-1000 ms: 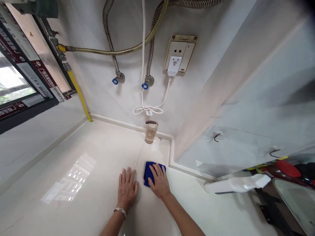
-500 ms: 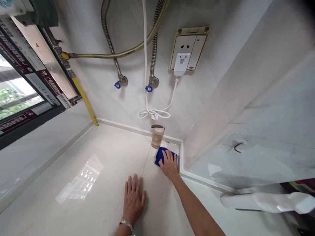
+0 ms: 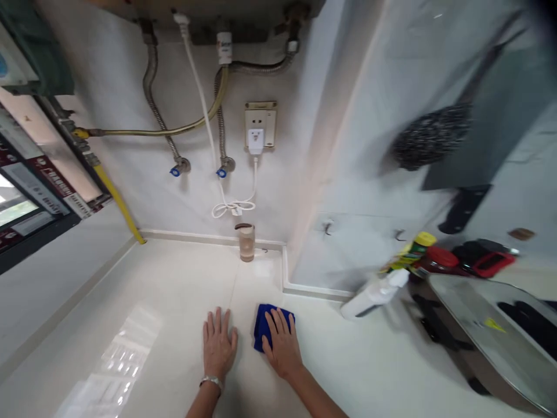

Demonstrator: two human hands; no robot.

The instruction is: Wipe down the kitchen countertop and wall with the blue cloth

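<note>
My right hand [image 3: 282,348] presses a folded blue cloth [image 3: 262,326] against the white countertop [image 3: 174,342], its fingers over the cloth and the thumb at the near side. To its left, my left hand [image 3: 218,345] lies flat on the counter with fingers stretched out and nothing in them; a silvery bracelet [image 3: 212,381] circles that wrist. Beyond both hands, a clear glass [image 3: 246,244] with what looks like a brownish liquid stands by the back wall. A dark curved piece lies across its top.
A white spray bottle [image 3: 372,297] and a large electric pan with a glass lid [image 3: 474,302] stand at the right. Above the glass hangs a white cord [image 3: 232,206] from a wall socket [image 3: 261,123]. A yellow pipe [image 3: 117,197] rises at the left; a cleaver [image 3: 500,116] hangs right.
My right hand has drawn the blue cloth from the back corner beside the glass toward me. My left hand stays flat. The view has turned right, showing the pan and cleaver.
</note>
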